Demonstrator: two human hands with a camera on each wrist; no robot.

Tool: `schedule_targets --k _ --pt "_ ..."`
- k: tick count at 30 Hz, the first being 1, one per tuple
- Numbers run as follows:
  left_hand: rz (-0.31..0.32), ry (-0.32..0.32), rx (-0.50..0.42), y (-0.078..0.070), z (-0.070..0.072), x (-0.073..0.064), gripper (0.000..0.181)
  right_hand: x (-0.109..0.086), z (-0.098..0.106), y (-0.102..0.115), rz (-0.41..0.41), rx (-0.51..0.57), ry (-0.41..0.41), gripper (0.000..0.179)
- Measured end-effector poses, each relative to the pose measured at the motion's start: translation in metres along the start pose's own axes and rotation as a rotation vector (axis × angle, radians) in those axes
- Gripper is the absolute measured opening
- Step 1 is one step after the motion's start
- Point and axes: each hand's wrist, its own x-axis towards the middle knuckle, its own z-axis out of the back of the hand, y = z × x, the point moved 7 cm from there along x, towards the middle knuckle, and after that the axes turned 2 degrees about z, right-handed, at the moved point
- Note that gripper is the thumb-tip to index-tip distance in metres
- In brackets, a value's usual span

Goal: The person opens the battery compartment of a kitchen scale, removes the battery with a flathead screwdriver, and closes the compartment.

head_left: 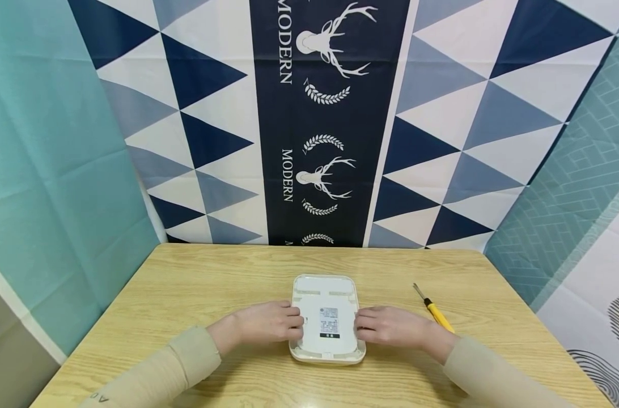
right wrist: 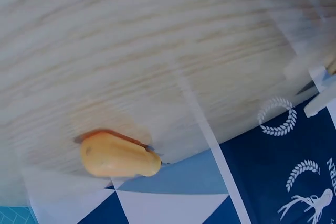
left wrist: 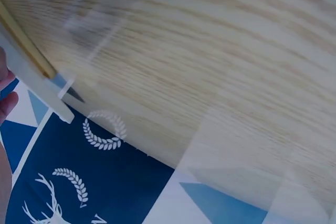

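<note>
A white rectangular plastic housing (head_left: 313, 334) with rounded corners and a raised rim lies in front of me, a printed label (head_left: 329, 321) on its face. My left hand (head_left: 275, 324) grips its left edge, fingers curled over the rim. At the opposite edge, my right hand (head_left: 383, 325) holds the housing in the same way. Only the fingers (left wrist: 7, 103) of my left hand enter the left wrist view, beside the white edge (left wrist: 39, 85). The thumbs are hidden from the head view.
To the right of my right hand, a screwdriver (head_left: 439, 315) with a yellow and black handle lies on the wooden table (head_left: 228, 277); its handle looms large in the right wrist view. A patterned cloth (head_left: 335, 124) hangs behind the table's far edge, with teal cloth at the left.
</note>
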Motion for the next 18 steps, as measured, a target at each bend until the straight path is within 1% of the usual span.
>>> schedule_targets --k 2,4,8,10,13,17,18 --pt "0.03 0.006 -0.068 0.002 0.002 0.001 0.008 0.001 0.004 -0.001 -0.016 0.03 0.001 0.026" --pt "0.083 0.013 -0.153 0.006 0.006 0.003 0.014 0.002 0.01 -0.001 -0.034 0.045 -0.007 0.024" --pt "0.242 0.046 -0.291 0.02 0.012 0.006 0.022 0.002 0.022 -0.004 -0.112 0.1 -0.026 0.02" --pt "0.331 0.063 -0.335 0.03 0.015 0.006 0.025 0.003 0.027 -0.008 -0.179 0.151 -0.034 0.023" --pt "0.452 0.068 -0.385 0.046 0.017 0.005 0.026 0.002 0.032 -0.014 -0.311 0.223 -0.03 0.021" --pt "0.616 0.032 -0.466 0.067 0.019 0.0 0.025 -0.003 0.04 -0.023 -0.518 0.288 -0.021 0.02" --pt "0.66 0.025 -0.489 0.072 0.019 -0.001 0.024 -0.004 0.042 -0.024 -0.572 0.305 -0.019 0.023"
